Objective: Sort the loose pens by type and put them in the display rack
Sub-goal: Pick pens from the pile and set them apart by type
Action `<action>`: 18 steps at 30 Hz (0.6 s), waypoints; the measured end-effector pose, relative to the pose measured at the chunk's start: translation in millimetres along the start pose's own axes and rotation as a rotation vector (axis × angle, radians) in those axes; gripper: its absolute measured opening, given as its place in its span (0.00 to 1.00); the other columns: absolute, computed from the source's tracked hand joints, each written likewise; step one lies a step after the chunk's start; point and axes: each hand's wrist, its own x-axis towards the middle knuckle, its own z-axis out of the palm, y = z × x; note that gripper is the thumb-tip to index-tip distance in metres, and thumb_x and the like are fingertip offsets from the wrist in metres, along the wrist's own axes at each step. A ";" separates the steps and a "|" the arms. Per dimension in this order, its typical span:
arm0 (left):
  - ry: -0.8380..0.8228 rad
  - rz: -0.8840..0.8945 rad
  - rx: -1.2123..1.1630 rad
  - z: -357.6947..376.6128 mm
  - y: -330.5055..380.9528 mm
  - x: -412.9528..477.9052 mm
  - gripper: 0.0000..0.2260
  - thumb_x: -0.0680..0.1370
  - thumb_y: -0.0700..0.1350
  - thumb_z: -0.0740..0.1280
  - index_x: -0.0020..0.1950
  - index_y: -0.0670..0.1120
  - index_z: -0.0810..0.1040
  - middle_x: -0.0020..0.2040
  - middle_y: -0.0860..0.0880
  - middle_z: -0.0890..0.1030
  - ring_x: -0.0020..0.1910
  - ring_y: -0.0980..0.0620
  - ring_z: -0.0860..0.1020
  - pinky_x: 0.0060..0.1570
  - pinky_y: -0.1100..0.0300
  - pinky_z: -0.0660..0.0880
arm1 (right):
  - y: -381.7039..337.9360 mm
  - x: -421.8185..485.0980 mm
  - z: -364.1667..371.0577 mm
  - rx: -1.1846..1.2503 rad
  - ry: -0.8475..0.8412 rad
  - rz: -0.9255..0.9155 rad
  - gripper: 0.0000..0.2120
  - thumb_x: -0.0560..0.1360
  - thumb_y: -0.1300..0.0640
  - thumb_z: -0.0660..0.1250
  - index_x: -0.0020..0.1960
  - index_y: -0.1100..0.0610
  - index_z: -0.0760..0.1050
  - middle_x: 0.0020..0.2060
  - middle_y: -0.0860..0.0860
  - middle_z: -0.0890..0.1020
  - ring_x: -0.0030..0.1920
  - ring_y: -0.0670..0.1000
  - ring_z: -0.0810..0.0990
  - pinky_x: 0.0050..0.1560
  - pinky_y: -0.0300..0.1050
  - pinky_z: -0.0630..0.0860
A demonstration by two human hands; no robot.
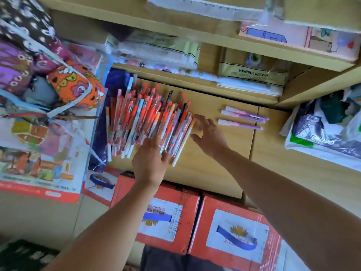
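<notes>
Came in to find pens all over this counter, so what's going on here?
A person is sorting pens on a wooden counter. Their left hand lies with straight fingers on the near edge of a big pile of mostly orange-red pens. The right hand is open, fingers spread, at the pile's right edge. Three purple pens lie set apart to the right. Neither hand grips a pen.

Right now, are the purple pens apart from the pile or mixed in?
Apart: three purple pens lie flat on the wooden surface, right of the pen pile, not touching it.
</notes>
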 end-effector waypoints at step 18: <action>0.008 -0.135 0.050 8.6 -33.3 12.6 0.09 0.79 0.52 0.63 0.52 0.47 0.75 0.47 0.51 0.80 0.37 0.54 0.73 0.26 0.62 0.59 | -17.8 22.2 35.0 0.167 0.256 0.289 0.19 0.75 0.52 0.68 0.57 0.63 0.66 0.51 0.56 0.74 0.49 0.56 0.75 0.42 0.44 0.67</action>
